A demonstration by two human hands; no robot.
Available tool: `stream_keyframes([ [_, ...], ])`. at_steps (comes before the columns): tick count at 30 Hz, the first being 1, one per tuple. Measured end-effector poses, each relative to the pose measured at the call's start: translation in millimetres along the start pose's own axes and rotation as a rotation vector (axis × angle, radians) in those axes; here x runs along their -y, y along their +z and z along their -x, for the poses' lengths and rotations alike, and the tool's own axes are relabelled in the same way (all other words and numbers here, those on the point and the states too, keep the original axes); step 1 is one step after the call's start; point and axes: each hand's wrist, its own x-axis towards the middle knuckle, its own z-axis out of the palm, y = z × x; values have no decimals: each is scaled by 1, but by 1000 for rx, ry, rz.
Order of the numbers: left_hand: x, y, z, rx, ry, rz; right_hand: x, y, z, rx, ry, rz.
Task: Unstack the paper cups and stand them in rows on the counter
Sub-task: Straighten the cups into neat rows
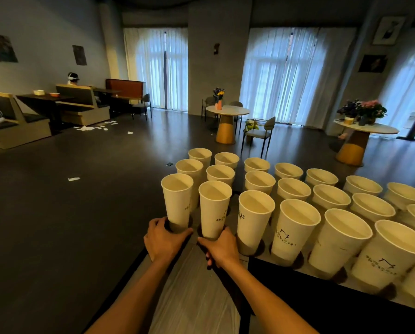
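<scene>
Several tall white paper cups stand upright in three rows on the counter (257, 259), their mouths open. My left hand (163, 239) wraps the base of the nearest-left cup (177, 201) at the counter's left end. My right hand (219, 247) grips the base of the cup beside it (215, 208). Both cups stand upright with their bottoms at counter level. Printed black marks show on some cup sides. A clear plastic sleeve (197, 292) lies under my forearms.
The counter's left edge drops to a dark floor just left of my left hand. Cups fill the counter to the right, such as one (254, 218) right beside my right hand. Round tables (227, 110), chairs and booths stand far behind.
</scene>
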Motion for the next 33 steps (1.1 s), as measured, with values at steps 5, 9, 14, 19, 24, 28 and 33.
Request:
stream_keyframes([
  [5,-4,1,-3,-33,-24,-18,0,-1,-4,-11,8,14],
  [9,-3,2,-3,-26,-55,-17,1,-1,-4,-7,2,31],
  [14,2,4,-3,-2,-58,-35,-3,2,0,-21,-21,52],
  [19,6,6,-3,4,-60,-40,-4,1,3,-17,-19,53],
  [24,6,2,0,41,-22,-47,3,-8,14,26,8,7],
  [28,6,-7,-1,146,-15,18,5,-11,20,69,41,-35],
  [33,26,-35,-19,348,-97,170,0,-21,38,111,77,2],
])
